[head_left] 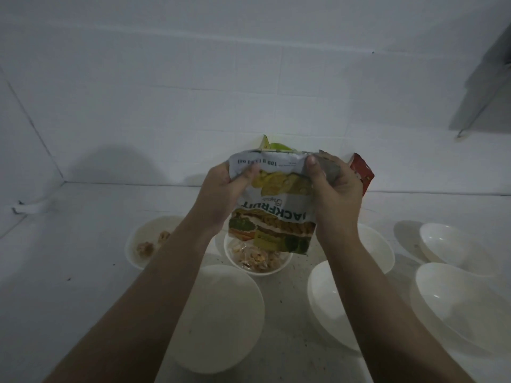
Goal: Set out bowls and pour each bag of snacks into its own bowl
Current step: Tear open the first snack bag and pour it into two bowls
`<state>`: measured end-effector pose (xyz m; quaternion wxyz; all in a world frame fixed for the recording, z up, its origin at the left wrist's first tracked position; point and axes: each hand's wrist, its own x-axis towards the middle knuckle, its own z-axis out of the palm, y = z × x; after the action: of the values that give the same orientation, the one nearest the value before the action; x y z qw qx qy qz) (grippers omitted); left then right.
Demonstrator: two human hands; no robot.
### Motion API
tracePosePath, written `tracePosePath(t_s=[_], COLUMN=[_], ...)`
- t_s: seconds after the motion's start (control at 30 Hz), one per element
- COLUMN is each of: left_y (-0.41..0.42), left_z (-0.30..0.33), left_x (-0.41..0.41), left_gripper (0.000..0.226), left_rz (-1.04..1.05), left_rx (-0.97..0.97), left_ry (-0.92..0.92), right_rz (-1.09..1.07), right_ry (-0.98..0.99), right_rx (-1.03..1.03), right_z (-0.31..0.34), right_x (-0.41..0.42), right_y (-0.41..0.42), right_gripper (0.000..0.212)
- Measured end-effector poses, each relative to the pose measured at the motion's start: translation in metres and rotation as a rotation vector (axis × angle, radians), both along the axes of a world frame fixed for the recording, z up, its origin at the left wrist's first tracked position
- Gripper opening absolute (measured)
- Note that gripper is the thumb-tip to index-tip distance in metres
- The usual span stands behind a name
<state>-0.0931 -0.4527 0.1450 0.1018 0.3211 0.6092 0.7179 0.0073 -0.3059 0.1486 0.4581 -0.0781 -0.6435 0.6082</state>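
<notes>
A jackfruit chips bag [276, 200] hangs upside down over a white bowl [284, 265] that holds pale chips [255, 257]. My left hand [224, 189] grips the bag's left upper corner and my right hand [334, 186] grips its right upper corner. The bag's mouth points down just above the chips. A second white bowl [131, 250] at the left holds a few brownish snack pieces [145, 248]. Behind the held bag stand a red bag [363, 172] and a green bag [272, 146], both mostly hidden.
Several more white bowls stand on the white counter: one near my left forearm [226, 322], one between my arms [323, 302], one behind my right wrist [378, 250], and two at the right [456, 305] [448, 244]. A white tiled wall [249, 78] rises behind.
</notes>
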Motion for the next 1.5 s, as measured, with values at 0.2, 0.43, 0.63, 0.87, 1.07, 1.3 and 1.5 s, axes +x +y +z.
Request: tracePosePath(t_s=[0.2,0.43,0.63,0.87,1.07,1.3,1.5], left_y=[0.000,-0.007,-0.014,0.002,0.051,0.139,0.221], left_z=[0.010,0.005,-0.004,0.007,0.013,0.004,-0.020], left_x=[-0.007,-0.006,0.003,0.022,0.070,0.169,0.277], left_gripper=[0.017,0.019,0.025,0.025,0.024,0.038,0.050], left_rz=[0.080,0.085,0.051,-0.005,-0.155,-0.319,-0.416], left_rx=[0.202,0.249,0.269,0.210,0.235,0.175,0.060], left_ry=[-0.123,-0.220,-0.381,-0.274,-0.187,-0.040,-0.020], right_rz=[0.250,0.146,-0.022,-0.015,-0.197,-0.462,-0.784], right_ry=[-0.371,-0.622,-0.547,-0.522,-0.310,-0.214,-0.161], right_rx=[0.095,0.101,0.151,0.374,0.297,0.200,0.122], right_z=[-0.021,-0.056,-0.044,-0.017,0.015,0.031,0.015], right_x=[0.006,0.000,0.014,0.049,0.115,0.238,0.369], right_y=[0.009,0.019,0.017,0.010,0.025,0.087,0.131], right_gripper=[0.029,0.011,0.008,0.033,0.021,0.014,0.009])
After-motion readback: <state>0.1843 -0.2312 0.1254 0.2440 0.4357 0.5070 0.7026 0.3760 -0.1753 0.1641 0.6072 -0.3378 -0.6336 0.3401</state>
